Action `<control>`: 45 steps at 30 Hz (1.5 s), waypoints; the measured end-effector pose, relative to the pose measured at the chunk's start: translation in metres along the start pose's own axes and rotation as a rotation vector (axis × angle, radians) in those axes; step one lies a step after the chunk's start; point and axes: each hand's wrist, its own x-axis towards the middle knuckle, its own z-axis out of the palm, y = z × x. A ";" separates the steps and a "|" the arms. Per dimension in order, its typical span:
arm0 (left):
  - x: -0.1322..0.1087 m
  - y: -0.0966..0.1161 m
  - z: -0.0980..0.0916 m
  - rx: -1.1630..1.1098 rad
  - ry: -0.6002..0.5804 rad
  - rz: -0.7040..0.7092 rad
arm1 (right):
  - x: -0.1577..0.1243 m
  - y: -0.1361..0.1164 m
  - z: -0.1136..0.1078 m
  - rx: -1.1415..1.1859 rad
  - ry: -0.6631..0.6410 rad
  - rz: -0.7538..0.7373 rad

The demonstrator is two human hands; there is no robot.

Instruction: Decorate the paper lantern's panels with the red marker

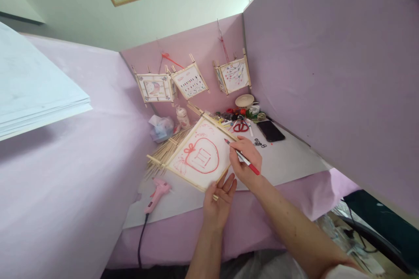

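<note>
A paper lantern with a frame of thin wooden sticks is tilted over the table. Its facing panel carries a red drawing: a rounded outline with a bow, a character inside, and fine sprays at the corners. My left hand grips the lantern's lower corner, thumb in front and fingers behind the frame. Between the fingers of my right hand is a red marker, its tip at the panel's right part, close to the paper. Whether the tip touches the paper I cannot tell.
A pink glue gun lies at the left, its cord running off the front edge. Bamboo sticks lie behind it. Red-handled scissors, black bands and a phone are at the right. Finished lanterns hang at the back.
</note>
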 end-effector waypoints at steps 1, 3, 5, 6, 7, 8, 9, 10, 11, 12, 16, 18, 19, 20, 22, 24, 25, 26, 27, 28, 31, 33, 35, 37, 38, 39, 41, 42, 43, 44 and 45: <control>0.000 0.000 0.000 0.000 -0.001 0.000 | 0.000 0.001 0.000 -0.004 0.012 0.000; 0.000 0.000 0.000 0.005 0.001 0.003 | -0.001 0.001 0.000 -0.009 0.032 -0.007; 0.000 0.000 0.000 0.014 0.007 0.004 | -0.001 0.001 -0.001 0.003 0.041 -0.014; 0.000 0.000 0.000 0.016 0.010 0.004 | -0.001 0.000 -0.002 0.021 0.042 -0.017; 0.000 0.000 0.000 0.016 0.011 0.001 | -0.001 -0.001 -0.002 0.041 0.036 -0.019; 0.000 0.000 0.000 0.014 0.011 -0.002 | -0.001 -0.001 -0.003 0.061 0.028 -0.019; 0.000 0.000 0.000 0.011 0.009 -0.005 | 0.000 -0.002 -0.004 0.076 0.018 -0.018; 0.000 0.000 0.000 0.006 0.005 -0.009 | 0.000 -0.002 -0.004 0.087 0.010 -0.018; 0.000 0.000 0.000 0.000 0.001 -0.011 | 0.000 -0.003 -0.005 0.091 0.003 -0.019; 0.000 0.000 0.000 -0.006 -0.004 -0.012 | 0.000 -0.003 -0.005 0.090 -0.005 -0.022; 0.000 -0.001 0.000 -0.021 -0.015 -0.006 | -0.001 -0.002 -0.006 0.071 -0.041 -0.038; 0.000 -0.001 -0.001 -0.020 -0.016 -0.003 | -0.001 -0.003 -0.005 0.063 -0.054 -0.035; 0.000 -0.001 -0.001 -0.018 -0.015 -0.002 | 0.000 -0.003 -0.005 0.057 -0.061 -0.033; 0.000 -0.001 -0.001 -0.017 -0.013 0.000 | 0.000 -0.004 -0.005 0.052 -0.068 -0.031; 0.000 -0.001 -0.002 -0.016 -0.008 0.001 | 0.000 -0.005 -0.006 0.040 -0.083 -0.031; 0.000 -0.001 -0.002 -0.018 -0.009 -0.002 | 0.000 -0.006 -0.006 0.029 -0.095 -0.032; -0.001 -0.001 -0.002 -0.017 -0.010 -0.004 | 0.000 -0.006 -0.006 0.026 -0.098 -0.036; -0.001 -0.001 -0.002 -0.014 -0.011 -0.006 | 0.000 -0.006 -0.006 0.023 -0.103 -0.040; -0.001 -0.001 -0.002 -0.008 -0.010 -0.006 | 0.000 -0.005 -0.006 0.022 -0.108 -0.045; -0.001 -0.001 -0.002 0.000 -0.007 -0.004 | 0.000 -0.005 -0.006 0.022 -0.110 -0.052; -0.001 -0.001 -0.002 0.026 -0.003 0.002 | 0.000 -0.005 -0.007 0.021 -0.100 -0.072; -0.001 -0.001 -0.002 0.034 -0.009 -0.002 | 0.000 -0.007 -0.007 0.011 -0.084 -0.069; 0.000 -0.001 -0.002 0.031 -0.016 -0.008 | 0.000 -0.009 -0.007 0.002 -0.067 -0.042; 0.000 -0.002 -0.002 0.026 -0.022 -0.009 | 0.000 -0.013 -0.007 0.005 -0.051 0.004; 0.000 -0.002 -0.002 0.023 -0.025 -0.009 | -0.001 -0.014 -0.006 0.013 -0.046 0.026; 0.000 -0.002 -0.002 0.019 -0.028 -0.010 | -0.001 -0.016 -0.006 0.023 -0.040 0.048; -0.001 -0.003 0.000 0.011 -0.034 -0.015 | -0.002 -0.018 -0.004 0.047 -0.028 0.081; -0.001 -0.003 0.000 0.008 -0.036 -0.018 | -0.002 -0.020 -0.004 0.058 -0.022 0.091; -0.001 -0.003 0.001 0.008 -0.036 -0.021 | -0.002 -0.021 -0.003 0.065 -0.018 0.099; -0.002 -0.003 0.001 0.010 -0.034 -0.022 | -0.001 -0.021 -0.003 0.067 -0.017 0.105; -0.002 -0.003 0.001 0.016 -0.029 -0.024 | -0.001 -0.022 -0.002 0.065 -0.019 0.109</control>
